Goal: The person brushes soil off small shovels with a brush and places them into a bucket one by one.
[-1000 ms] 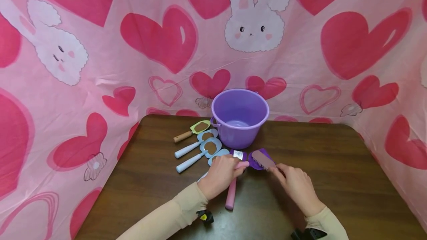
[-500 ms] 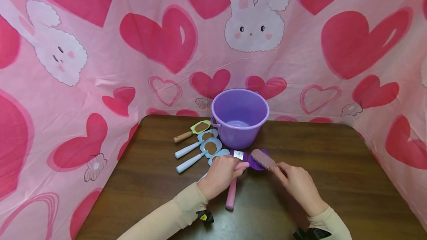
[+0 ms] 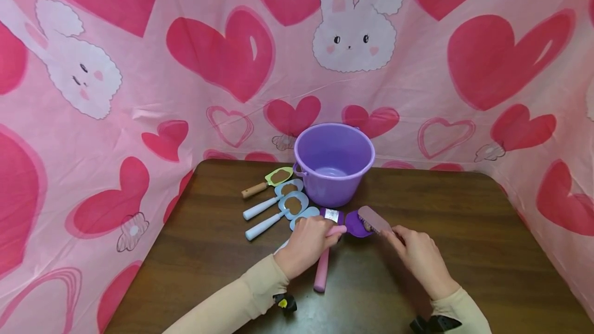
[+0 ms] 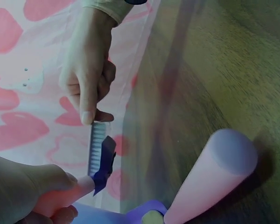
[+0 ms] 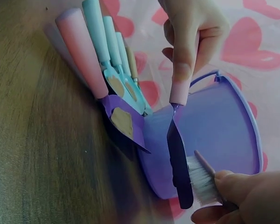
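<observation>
The left hand (image 3: 303, 244) holds the pink handle of a purple shovel (image 3: 355, 227), with its fingers wrapped around it. The shovel is up above the middle of the brown tabletop (image 3: 445, 210). The right hand (image 3: 421, 262) pinches the handle of a dull pink brush (image 3: 374, 220). The brush's white hairs touch the blade of the purple shovel, over on its right part. A bit of brown shows next to the brush, but it is too small to tell what it is.

Under the left hand, another pink-handled shovel (image 3: 321, 272) lies on the tabletop. Its handle points to the near edge, and its purple blade has a brown patch. To the left lie three blue shovels (image 3: 274, 219), side by side, with handles pointing to the left edge. The nearest one is partly hidden by the left hand. A green shovel (image 3: 269, 180) with a wooden handle lies behind them, nearest the far left corner. It has a brown patch too.

A purple bucket (image 3: 334, 184) stands upright near the middle of the far edge. Behind it hangs a pink cloth (image 3: 287, 76) with hearts and bunnies.
</observation>
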A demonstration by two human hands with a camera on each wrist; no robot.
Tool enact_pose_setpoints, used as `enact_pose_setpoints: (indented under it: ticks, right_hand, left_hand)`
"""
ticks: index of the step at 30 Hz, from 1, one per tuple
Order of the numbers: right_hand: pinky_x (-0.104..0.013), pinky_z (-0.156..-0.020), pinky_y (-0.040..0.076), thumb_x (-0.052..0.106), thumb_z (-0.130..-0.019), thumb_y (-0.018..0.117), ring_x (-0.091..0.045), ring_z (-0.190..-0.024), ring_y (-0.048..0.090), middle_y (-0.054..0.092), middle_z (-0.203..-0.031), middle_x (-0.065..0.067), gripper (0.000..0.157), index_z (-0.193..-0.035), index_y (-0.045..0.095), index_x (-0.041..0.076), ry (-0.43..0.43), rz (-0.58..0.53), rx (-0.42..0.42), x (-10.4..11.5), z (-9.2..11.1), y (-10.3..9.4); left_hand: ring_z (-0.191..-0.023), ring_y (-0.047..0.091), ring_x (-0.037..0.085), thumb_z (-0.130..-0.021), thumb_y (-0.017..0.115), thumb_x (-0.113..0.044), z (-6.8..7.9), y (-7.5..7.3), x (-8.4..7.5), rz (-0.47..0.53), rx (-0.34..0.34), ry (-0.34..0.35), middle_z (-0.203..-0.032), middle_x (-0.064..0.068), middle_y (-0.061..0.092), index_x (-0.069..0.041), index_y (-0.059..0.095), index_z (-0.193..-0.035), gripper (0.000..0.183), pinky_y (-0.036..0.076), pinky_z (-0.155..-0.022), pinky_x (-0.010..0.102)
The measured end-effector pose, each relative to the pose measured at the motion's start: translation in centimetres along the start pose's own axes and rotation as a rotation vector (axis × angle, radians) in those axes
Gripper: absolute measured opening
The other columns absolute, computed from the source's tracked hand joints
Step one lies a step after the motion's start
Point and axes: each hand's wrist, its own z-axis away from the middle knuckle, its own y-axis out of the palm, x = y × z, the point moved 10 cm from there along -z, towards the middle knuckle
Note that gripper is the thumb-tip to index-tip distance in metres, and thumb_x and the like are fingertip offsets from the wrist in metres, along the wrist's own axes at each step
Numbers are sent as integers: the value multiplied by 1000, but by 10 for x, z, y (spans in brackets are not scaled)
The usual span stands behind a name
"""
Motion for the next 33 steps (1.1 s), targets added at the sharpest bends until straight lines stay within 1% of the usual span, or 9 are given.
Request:
enact_pose_setpoints:
  ticks: [4, 9, 12, 18, 21, 24, 27, 29, 33]
  right_hand:
    - [-37, -55, 38, 25, -99, 73, -16, -58, 46, 52, -66, 4, 17, -90, 70, 10, -6, 2, -19, 1, -3, -3]
    - [-29, -52, 34, 25, -97, 75, -7, -55, 40, 46, -64, 11, 15, -87, 69, 16, -94, 14, -12, 16, -3, 1]
    - [-28, -50, 31, 27, -97, 75, -5, -54, 37, 42, -62, 13, 16, -85, 68, 19, -114, 17, 5, 20, -2, 4]
    - [-37, -54, 38, 28, -99, 73, -15, -58, 46, 54, -66, 7, 17, -89, 71, 14, -24, 23, 13, 5, -3, 0]
    - [-38, -55, 38, 28, -100, 71, -17, -58, 47, 54, -66, 4, 19, -90, 71, 12, 17, 36, 17, -4, -3, -4]
    - [-38, -54, 37, 28, -100, 71, -18, -58, 46, 52, -65, 3, 20, -89, 70, 11, 33, 41, 14, -8, -3, -7]
    - [-36, -54, 36, 28, -100, 71, -16, -57, 45, 51, -65, 4, 20, -89, 68, 11, 10, 32, 2, -4, -2, -7]
    - [-33, -52, 35, 27, -99, 72, -12, -56, 43, 48, -63, 7, 19, -87, 68, 13, -28, 23, -8, 3, -1, -5]
    - [-27, -49, 29, 27, -97, 75, -5, -53, 36, 38, -61, 13, 19, -83, 65, 18, -93, 15, 0, 16, 2, 1]
  left_hand:
    - [-58, 61, 16, -96, 76, -32, -1, -1, 2, 13, -8, -11, -62, -6, 53, -19, 60, -66, 37, 49, -55, 32]
    - [-58, 61, 16, -95, 77, -30, -3, -3, 3, 30, -14, -14, -61, -5, 53, -18, 62, -66, 35, 50, -55, 33]
    - [-59, 63, 18, -95, 78, -29, -3, -4, 2, 16, -20, -2, -61, -4, 55, -17, 63, -67, 34, 51, -55, 34]
    - [-59, 62, 18, -94, 79, -28, -2, -3, 2, 12, -13, -3, -63, -3, 56, -16, 66, -69, 30, 49, -55, 33]
    - [-59, 63, 18, -95, 78, -30, -1, -3, 2, 10, -18, 4, -62, -3, 56, -17, 66, -68, 32, 49, -55, 33]
    - [-61, 64, 18, -95, 77, -30, 0, -3, 1, 12, -17, 10, -63, -4, 57, -18, 65, -68, 32, 50, -57, 33]
    - [-61, 64, 18, -95, 77, -30, 0, -2, 1, 11, -16, 14, -63, -5, 56, -18, 64, -68, 32, 51, -58, 34]
    - [-60, 64, 18, -96, 76, -29, 0, -2, 1, 14, -17, 15, -62, -6, 55, -18, 61, -66, 35, 51, -57, 34]
    - [-57, 61, 17, -96, 76, -31, 0, -3, -1, 21, -31, 20, -61, -7, 51, -19, 56, -63, 41, 50, -56, 34]
